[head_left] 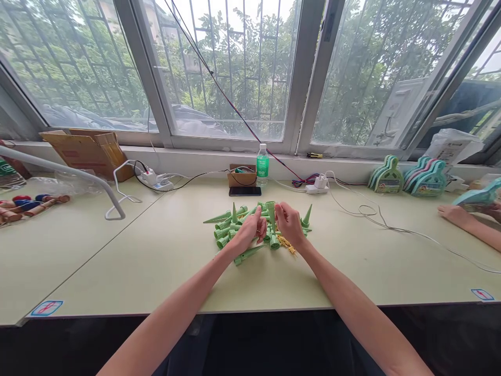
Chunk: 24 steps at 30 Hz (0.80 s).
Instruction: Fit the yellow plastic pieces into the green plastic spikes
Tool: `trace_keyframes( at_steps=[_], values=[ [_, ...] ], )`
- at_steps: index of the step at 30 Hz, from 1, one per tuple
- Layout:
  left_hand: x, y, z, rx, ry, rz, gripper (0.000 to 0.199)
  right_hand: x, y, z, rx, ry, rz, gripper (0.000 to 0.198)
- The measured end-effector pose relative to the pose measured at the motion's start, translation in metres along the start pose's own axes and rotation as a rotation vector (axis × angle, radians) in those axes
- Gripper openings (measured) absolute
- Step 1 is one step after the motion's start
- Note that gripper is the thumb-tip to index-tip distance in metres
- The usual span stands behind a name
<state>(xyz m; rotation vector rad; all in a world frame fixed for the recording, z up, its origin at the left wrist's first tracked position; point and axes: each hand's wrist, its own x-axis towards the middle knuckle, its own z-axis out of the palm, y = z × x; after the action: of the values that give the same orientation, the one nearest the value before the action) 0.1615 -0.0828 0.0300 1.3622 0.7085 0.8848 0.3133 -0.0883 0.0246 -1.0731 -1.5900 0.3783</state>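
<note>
My left hand (250, 230) is closed over the pile, with its thumb up and its fingers curled; whatever they hold is hidden. Close beside it, my right hand (288, 224) is closed against a green plastic plant watering spike (271, 211), whose wide end points up and narrow end down. Around and beneath both hands lie several more green watering spikes (223, 234), most on their sides. One spike (308, 215) has its tip up just right of my right hand. Small yellow plastic pieces (287, 244) lie below the right hand, partly covered by spikes.
Behind the pile are a black phone (245, 191), a small cardboard box (241, 177) and a bottle (262, 166). White cables (385, 225) cross the right side. Green and pink plastic boards (387, 176) stand near another person's hand (454, 214). A lamp arm (78, 172) reaches in from the left.
</note>
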Motion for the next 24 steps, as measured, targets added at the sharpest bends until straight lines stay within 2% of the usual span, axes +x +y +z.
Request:
trace_keyframes(
  at_steps=[8, 18, 24],
  values=[
    [0.0002, -0.0019, -0.0042, 0.030, -0.033, -0.056, 0.076, -0.0036, -0.0003, -0.0008, 0.112, -0.219, -0.022, 0.041],
    [0.0003, -0.0053, -0.0048, -0.019, -0.025, -0.034, 0.067, -0.0041, -0.0043, -0.0045, 0.159, -0.303, -0.050, 0.034],
    [0.0004, -0.0026, -0.0041, -0.038, -0.037, -0.051, 0.069, -0.0033, -0.0012, -0.0029, 0.160, -0.271, -0.040, 0.037]
  ],
)
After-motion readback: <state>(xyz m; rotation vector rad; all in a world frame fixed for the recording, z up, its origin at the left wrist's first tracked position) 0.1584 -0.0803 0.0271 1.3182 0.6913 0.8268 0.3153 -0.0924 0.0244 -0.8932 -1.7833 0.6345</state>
